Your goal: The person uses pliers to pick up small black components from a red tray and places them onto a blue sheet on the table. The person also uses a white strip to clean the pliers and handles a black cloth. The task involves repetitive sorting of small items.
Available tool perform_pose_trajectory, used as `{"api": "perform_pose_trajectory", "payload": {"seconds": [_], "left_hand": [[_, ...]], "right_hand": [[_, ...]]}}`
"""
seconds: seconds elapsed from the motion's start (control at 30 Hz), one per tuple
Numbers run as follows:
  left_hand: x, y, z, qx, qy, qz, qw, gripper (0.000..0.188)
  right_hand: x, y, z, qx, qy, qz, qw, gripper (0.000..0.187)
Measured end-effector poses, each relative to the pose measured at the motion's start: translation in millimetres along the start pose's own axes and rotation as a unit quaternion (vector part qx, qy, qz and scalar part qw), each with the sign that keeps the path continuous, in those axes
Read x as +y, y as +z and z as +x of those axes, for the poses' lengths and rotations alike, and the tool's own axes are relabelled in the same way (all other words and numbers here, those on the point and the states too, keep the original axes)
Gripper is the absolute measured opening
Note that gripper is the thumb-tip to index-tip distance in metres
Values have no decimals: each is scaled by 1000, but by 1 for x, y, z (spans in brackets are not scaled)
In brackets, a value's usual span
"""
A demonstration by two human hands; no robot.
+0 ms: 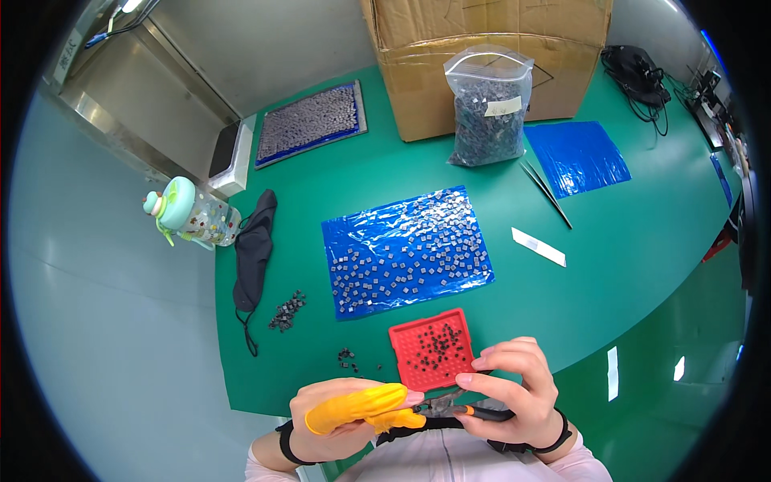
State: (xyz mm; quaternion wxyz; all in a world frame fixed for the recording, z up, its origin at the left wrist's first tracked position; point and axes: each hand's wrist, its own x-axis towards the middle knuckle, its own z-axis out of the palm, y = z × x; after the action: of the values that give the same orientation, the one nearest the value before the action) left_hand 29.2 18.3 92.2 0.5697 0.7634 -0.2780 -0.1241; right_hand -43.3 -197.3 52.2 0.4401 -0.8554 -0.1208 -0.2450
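Two bare hands meet at the near edge of the green desk (642, 209) in the head view. The right hand (514, 394) grips a dark-handled tool with orange on it (486, 413), its forefinger raised near the red tray (408, 331). The left hand (341, 408), with yellow finger covers (353, 407), has its fingertips drawn together by the tool's tip — whether they pinch anything cannot be told, as the fingers crowd that spot.

Small dark parts (440, 344) lie scattered in the tray, just beyond the hands. Behind it, a blue sheet (353, 233) carries many grey squares (454, 225). Leftward are a dark heap (286, 312), a black cloth mask (254, 249) and a bottle (197, 215); rightward, a white strip (539, 247) and tweezers (548, 194). Farther back, a filled plastic bag (488, 132) stands before a cardboard box (405, 88) — blocking part of it.
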Motion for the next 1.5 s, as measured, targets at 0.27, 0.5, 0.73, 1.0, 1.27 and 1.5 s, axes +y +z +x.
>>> {"api": "perform_pose_trajectory", "payload": {"seconds": [0.27, 0.5, 0.73, 1.0, 1.27, 1.5], "left_hand": [[-8, -2, 0, -43, 30, -4, 999, 29], [-16, 2, 6, -47, -7, -100, 994, 26], [-9, 1, 8, -50, -17, -54, 997, 23], [-26, -22, 6, -60, -213, -183, 958, 18], [-66, -32, -5, 13, -30, 361, 932, 22], [-74, -36, -5, -4, 26, 414, 910, 20]], "right_hand": [[3, -2, -5, 0, -7, -27, 1000, 48], [1, -3, -4, 8, -24, -30, 999, 50], [1, 0, -6, 5, -17, -46, 999, 51], [0, 12, -2, -40, -23, -127, 991, 48], [8, 7, 0, -12, 35, -128, 991, 47], [10, 7, -2, -14, 53, -121, 991, 47]]}}
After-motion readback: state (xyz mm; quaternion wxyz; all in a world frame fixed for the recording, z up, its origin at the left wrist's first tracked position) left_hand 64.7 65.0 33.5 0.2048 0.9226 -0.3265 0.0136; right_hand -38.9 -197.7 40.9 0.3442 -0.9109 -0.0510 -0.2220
